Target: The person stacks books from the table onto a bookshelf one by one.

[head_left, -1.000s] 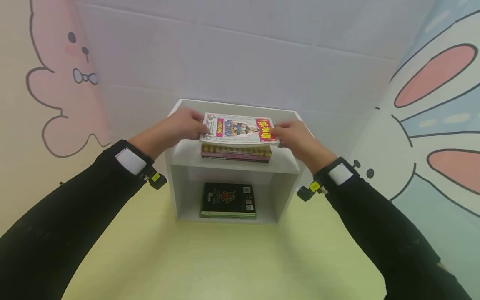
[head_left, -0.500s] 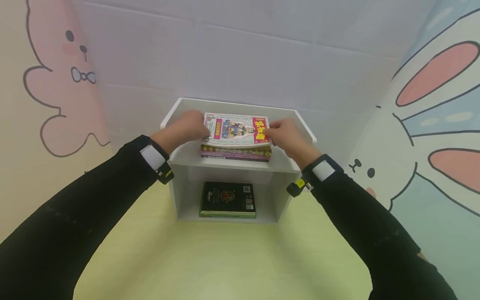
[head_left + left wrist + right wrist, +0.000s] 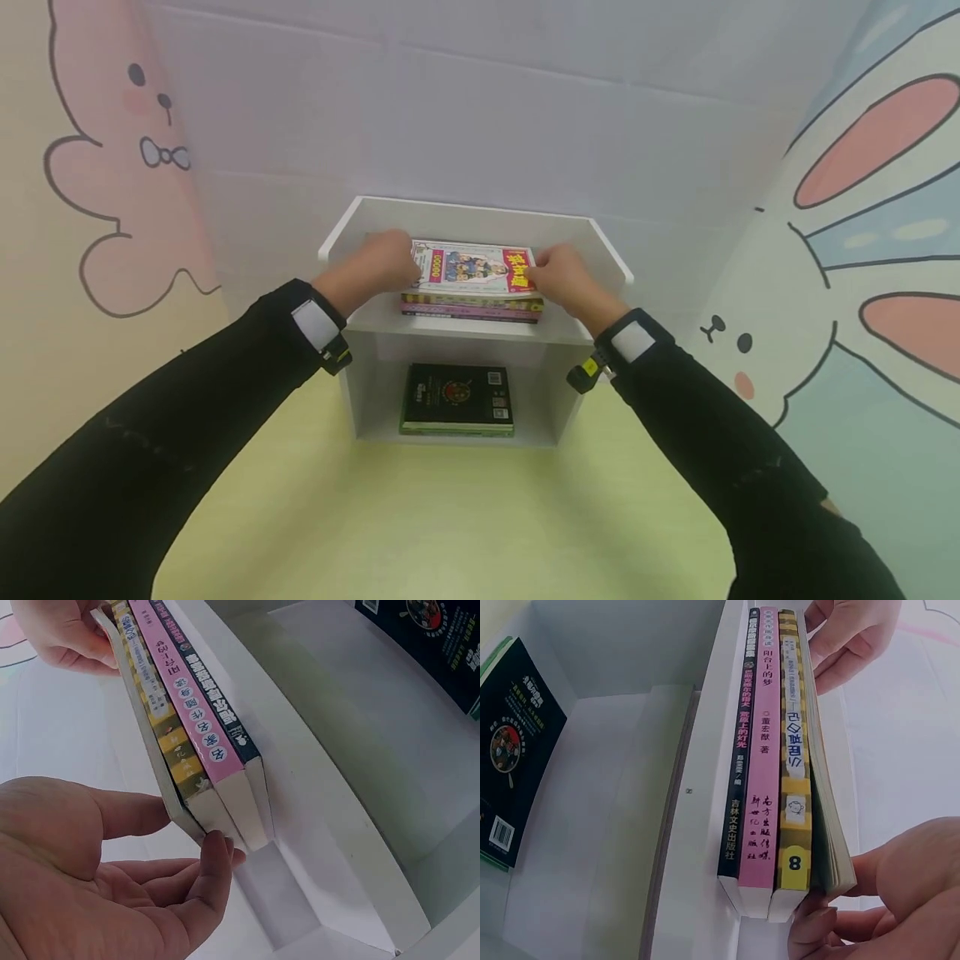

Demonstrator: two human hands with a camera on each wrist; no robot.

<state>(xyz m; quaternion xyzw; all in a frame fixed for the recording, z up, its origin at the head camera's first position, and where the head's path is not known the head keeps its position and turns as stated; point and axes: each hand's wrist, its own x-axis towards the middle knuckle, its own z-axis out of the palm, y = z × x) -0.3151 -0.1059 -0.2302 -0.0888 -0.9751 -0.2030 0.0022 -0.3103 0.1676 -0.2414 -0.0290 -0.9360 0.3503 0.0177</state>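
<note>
A thin white book (image 3: 472, 271) with a pink-and-yellow title lies on top of a book stack on the white shelf unit's upper board. My left hand (image 3: 386, 260) pinches its left end, thumb on the cover and fingertips by the stack's end. At the other end, my right hand (image 3: 566, 279) pinches the same book between thumb and fingers. Under it are a yellow-checked book (image 3: 793, 787), a pink book (image 3: 761, 772) and a dark-spined book (image 3: 739, 757). In the right wrist view, the white book's near edge stands slightly apart from the yellow-checked one.
The white shelf unit (image 3: 386, 323) stands against a pale wall (image 3: 495, 133). In its lower compartment a black-covered book (image 3: 456, 398) lies on green-edged ones. Cartoon animals cover the side walls. A pale yellow-green floor (image 3: 450, 517) stretches in front.
Both hands have lowered the white book from above the stack onto it, drawing slightly closer together. The books below have stayed in place.
</note>
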